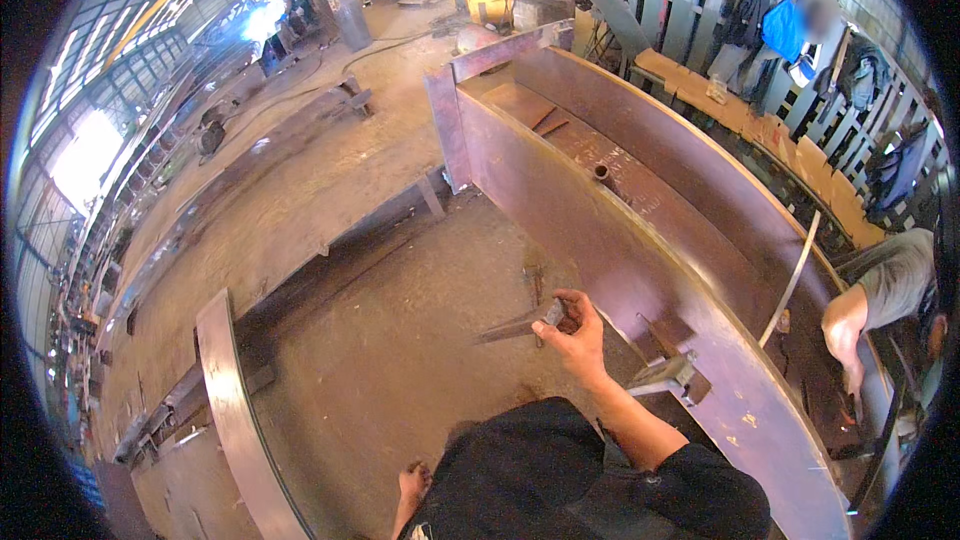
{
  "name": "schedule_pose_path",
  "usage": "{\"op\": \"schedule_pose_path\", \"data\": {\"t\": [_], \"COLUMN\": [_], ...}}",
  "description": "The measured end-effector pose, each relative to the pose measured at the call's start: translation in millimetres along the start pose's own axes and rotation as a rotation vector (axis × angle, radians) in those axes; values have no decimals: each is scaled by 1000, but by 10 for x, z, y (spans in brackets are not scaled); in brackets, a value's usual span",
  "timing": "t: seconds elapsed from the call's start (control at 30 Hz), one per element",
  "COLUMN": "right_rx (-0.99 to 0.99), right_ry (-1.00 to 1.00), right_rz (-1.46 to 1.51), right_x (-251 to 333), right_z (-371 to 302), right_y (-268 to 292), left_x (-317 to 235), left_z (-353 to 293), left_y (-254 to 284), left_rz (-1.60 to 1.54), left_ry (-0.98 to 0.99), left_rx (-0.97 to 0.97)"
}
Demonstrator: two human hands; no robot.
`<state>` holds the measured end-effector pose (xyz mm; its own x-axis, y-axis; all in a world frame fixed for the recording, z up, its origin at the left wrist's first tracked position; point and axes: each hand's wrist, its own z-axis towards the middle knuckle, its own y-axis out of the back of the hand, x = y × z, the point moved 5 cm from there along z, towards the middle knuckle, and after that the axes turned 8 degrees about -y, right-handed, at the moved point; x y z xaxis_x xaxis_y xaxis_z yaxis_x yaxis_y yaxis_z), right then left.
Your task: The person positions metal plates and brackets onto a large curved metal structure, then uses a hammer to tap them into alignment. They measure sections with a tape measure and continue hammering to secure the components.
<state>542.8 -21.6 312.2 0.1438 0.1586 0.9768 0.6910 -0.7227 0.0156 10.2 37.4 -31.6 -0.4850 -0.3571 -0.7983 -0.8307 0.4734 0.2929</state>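
Observation:
My right hand [575, 335] is raised in front of my body, its thumb and fingers closed round a small grey block [553, 314]. Exactly what kind of piece this is does not show. Low beside my dark-shirted body is my left hand [413, 482], with its fingers curled in and dirty; anything inside them is hidden. Just right of my right forearm, a metal clamp-like bracket [672, 376] sits against the near wall of a long steel beam [600, 230]. Beyond the held block, a thin dark rod [538, 285] shows over the floor.
Another person's arm [848, 330] reaches down into the beam's channel at the right, near a long thin strip [793, 280]. A short pipe [601, 172] stands inside the channel. A curved steel plate [240, 410] lies at the left. Bright welding light [264, 20] glows far off.

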Motion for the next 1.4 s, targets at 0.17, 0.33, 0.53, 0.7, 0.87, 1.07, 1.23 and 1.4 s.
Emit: {"op": "schedule_pose_path", "data": {"t": [0.17,0.33,0.53,0.7,0.87,1.07,1.23,1.4], "right_rx": [-27,176,-369,-703,-889,-1030,-1114,-1071], "right_ry": [229,-293,-468,-471,-442,-420,-432,-338], "right_rz": [274,327,665,793,778,846,938,1127], "right_x": [325,-159,-1288,-1303,-1511,-1471,-1686,-1595], "right_z": [836,1400,2113,2547,2881,3330,3779,4290], "right_y": [-45,-502,-1221,-1691,-1844,-1902,-1852,-1935], "left_x": [-1188,-1313,-3295,-5821,-7501,-8428,-8312,-8393], "left_z": [1110,2462,4525,5243,5650,5917,6365,6408], "left_y": [-146,441,465,-193,-1041,-1956,-2258,-2182], "left_rz": [36,179,466,809,918,944,981,848], "left_ry": [41,110,-141,-616,-1036,-1207,-1208,-1521], "left_rx": [56,138,145,239,225,242,295,428]}}
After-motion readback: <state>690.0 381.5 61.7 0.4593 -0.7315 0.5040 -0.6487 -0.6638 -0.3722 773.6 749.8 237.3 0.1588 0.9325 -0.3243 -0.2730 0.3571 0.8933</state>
